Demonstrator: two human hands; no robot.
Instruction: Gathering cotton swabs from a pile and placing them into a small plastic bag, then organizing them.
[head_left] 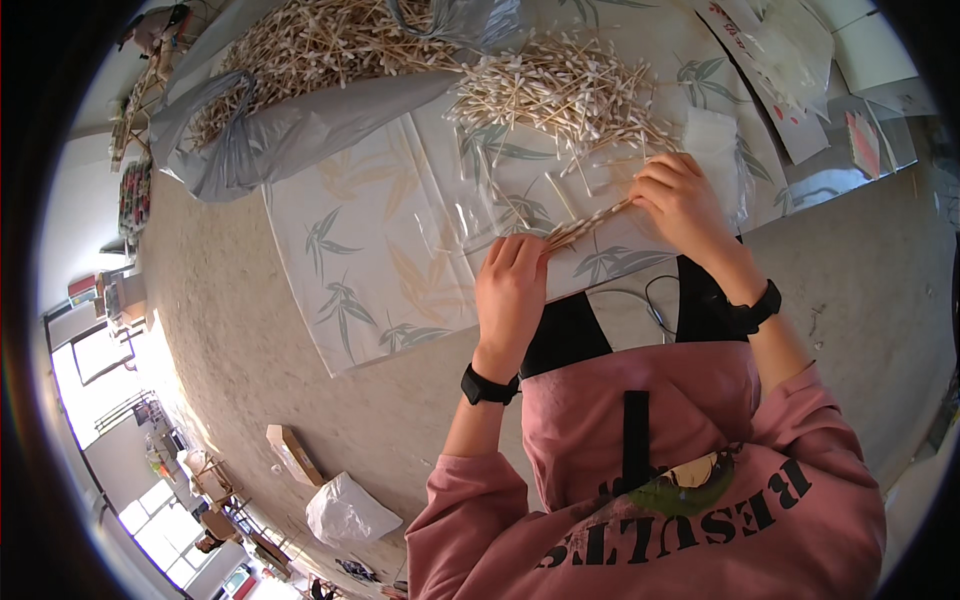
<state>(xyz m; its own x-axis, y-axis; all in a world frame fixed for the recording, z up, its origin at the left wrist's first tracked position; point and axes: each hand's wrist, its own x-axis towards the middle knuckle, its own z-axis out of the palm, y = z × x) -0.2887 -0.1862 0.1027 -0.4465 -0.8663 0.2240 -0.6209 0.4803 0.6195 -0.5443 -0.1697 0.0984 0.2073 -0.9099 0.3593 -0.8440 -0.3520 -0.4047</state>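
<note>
Between my two hands, close to the near edge of the table, runs a thin slanting bunch of cotton swabs (590, 227) with wooden sticks and white tips. My left hand (512, 295) is closed on its lower left end, fingertips pinched together. At the upper right end, my right hand (685, 205) is closed too, fingers curled over the swabs. Just beyond my hands lies a loose heap of cotton swabs (560, 95), with a few strays around it. Clear plastic bags (468, 215) lie flat beside my left hand.
A large grey plastic bag (300, 135) at the back left spills many more swabs (320, 45). The table wears a leaf-patterned cloth (350, 270). Printed sheets (765, 90) and clear plastic packaging (850, 150) lie at the right. A white bag (350, 510) rests on the floor.
</note>
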